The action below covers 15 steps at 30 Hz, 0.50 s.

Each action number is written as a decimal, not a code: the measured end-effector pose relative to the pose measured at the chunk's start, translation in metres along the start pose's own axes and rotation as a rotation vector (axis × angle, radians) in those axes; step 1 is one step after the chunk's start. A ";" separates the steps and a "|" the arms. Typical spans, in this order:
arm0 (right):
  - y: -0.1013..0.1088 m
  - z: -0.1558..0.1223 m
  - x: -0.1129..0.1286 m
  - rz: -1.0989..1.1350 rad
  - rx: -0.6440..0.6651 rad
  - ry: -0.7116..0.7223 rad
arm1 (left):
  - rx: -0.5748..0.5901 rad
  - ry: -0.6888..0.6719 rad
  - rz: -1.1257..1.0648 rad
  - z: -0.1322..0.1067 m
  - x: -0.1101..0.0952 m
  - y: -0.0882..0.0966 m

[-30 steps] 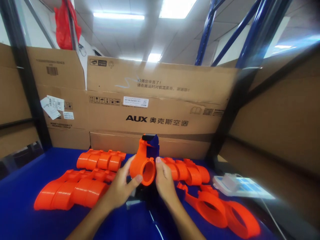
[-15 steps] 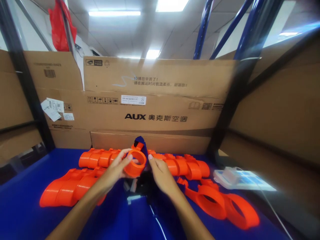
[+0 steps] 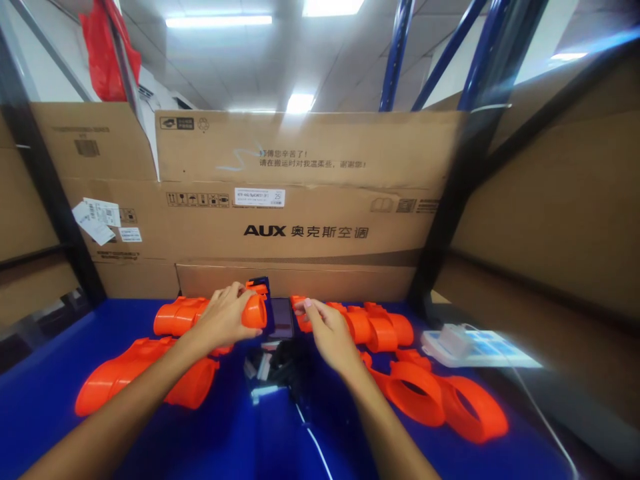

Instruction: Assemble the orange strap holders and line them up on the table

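Note:
My left hand (image 3: 224, 319) is wrapped round an orange ring-shaped plastic cuff (image 3: 256, 312). A dark blue piece (image 3: 259, 283) sticks up above the cuff's orange clip. To its right, my right hand (image 3: 330, 333) has thumb and fingertips drawn together, close in front of an orange ring (image 3: 303, 321) of the right-hand row. Whether those fingertips hold anything small is hidden. Between the hands a dark flat rectangular object (image 3: 282, 318) lies on the blue surface. Nearer to me is a jumble of black pieces (image 3: 283, 363) with some lighter bits.
Orange rings stand in rows at left (image 3: 133, 367) and back right (image 3: 383, 330). Larger orange loops (image 3: 415, 393) lie front right. A white power strip (image 3: 480, 348) with a plug and cable sits at the right edge. Cardboard (image 3: 300, 247) walls the back; dark posts (image 3: 445, 220) flank it.
My left hand has moved left and turned the cuff sideways, taking the blue piece with it. My right hand is now apart from them. The dark flat object has come into view.

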State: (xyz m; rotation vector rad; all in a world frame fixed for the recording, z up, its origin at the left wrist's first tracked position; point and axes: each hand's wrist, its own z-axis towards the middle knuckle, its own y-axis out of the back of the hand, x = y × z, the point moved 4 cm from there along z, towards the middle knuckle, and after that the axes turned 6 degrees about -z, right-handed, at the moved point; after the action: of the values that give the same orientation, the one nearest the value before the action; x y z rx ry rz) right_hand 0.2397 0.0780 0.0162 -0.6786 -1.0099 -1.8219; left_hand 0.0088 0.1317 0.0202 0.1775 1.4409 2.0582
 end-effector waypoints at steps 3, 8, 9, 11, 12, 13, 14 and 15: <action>0.006 0.002 -0.002 0.005 -0.033 -0.004 | 0.029 -0.067 0.094 0.006 0.005 -0.012; 0.008 0.002 -0.001 0.005 -0.054 -0.002 | 0.090 -0.081 0.162 0.015 0.015 -0.026; 0.008 0.002 0.000 0.003 -0.059 0.002 | 0.110 -0.083 0.171 0.018 0.016 -0.028; 0.008 0.001 -0.001 0.003 -0.063 0.008 | 0.157 -0.087 0.186 0.023 0.018 -0.033; 0.008 0.001 -0.001 0.004 -0.065 0.011 | 0.183 -0.091 0.192 0.025 0.018 -0.036; 0.008 0.001 -0.002 0.006 -0.067 0.014 | 0.210 -0.097 0.194 0.027 0.018 -0.039; 0.008 0.001 -0.002 0.006 -0.070 0.017 | 0.234 -0.105 0.193 0.029 0.018 -0.041; 0.009 0.002 -0.003 0.005 -0.074 0.018 | 0.254 -0.113 0.187 0.030 0.017 -0.042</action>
State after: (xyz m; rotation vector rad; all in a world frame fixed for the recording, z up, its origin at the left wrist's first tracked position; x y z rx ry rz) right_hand 0.2490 0.0787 0.0177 -0.7073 -0.9321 -1.8656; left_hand 0.0251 0.1745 -0.0091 0.5426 1.6641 1.9657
